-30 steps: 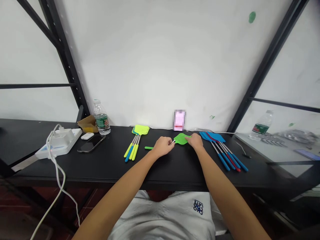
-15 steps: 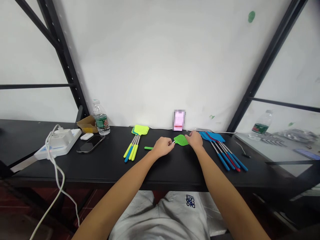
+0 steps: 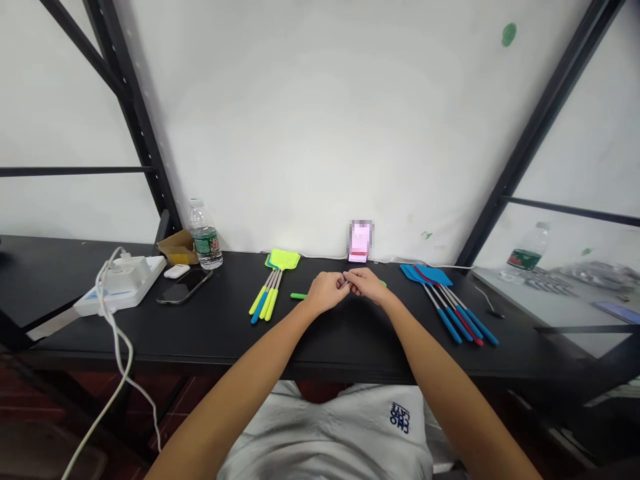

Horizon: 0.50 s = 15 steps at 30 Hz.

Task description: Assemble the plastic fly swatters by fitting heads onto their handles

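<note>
A green fly swatter (image 3: 299, 296) lies crosswise between my hands over the black desk, its handle end pointing left. My left hand (image 3: 325, 292) is closed around its thin metal shaft. My right hand (image 3: 367, 285) meets the left one, its fingers pinching the shaft near the head. That hand hides nearly all of the green head; only a sliver shows past the knuckles. To the left rests a fanned bunch of yellow and blue fly swatters (image 3: 285, 259). On the right lies another bunch of blue fly swatters (image 3: 436, 275) with a red one among them.
A lit phone (image 3: 360, 241) leans on the wall behind my hands. At the left are a water bottle (image 3: 206, 241), a small cardboard box (image 3: 176, 248), a white earbud case (image 3: 177, 271), a dark phone (image 3: 185, 287) and a white power strip (image 3: 150, 276) with cables. Black metal posts frame both sides.
My right hand has moved left from the far side of the swatter's head to the shaft beside my left hand, covering the head. My left hand keeps its hold. The view has shifted slightly.
</note>
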{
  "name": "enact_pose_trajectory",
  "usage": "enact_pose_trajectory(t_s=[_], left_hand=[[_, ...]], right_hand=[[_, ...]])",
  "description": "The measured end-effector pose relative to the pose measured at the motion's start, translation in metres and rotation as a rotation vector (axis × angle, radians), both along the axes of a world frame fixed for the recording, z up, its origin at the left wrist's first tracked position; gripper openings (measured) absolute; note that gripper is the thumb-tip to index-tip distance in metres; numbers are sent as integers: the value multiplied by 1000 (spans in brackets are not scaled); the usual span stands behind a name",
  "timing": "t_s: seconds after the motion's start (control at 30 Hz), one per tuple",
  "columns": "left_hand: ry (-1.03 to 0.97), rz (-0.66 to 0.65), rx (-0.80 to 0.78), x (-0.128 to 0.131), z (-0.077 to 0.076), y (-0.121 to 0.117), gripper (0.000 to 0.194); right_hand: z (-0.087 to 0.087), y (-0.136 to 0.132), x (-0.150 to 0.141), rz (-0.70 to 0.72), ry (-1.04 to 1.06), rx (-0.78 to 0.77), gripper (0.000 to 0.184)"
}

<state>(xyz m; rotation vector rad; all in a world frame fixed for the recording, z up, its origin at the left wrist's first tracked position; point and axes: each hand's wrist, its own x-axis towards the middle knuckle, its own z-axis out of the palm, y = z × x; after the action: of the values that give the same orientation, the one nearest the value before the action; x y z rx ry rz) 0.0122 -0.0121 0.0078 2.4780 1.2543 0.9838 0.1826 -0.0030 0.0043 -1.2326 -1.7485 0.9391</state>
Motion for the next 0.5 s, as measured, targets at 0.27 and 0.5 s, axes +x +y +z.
enact_pose_trajectory(t_s=[0.27, 0.5], left_hand=[[53, 18, -18, 0, 0, -3, 20], [45, 47, -6, 0, 2, -4, 23]], right_hand=[[-2, 14, 19, -321, 7, 122, 47], [1, 18, 41, -612, -48, 214, 48]])
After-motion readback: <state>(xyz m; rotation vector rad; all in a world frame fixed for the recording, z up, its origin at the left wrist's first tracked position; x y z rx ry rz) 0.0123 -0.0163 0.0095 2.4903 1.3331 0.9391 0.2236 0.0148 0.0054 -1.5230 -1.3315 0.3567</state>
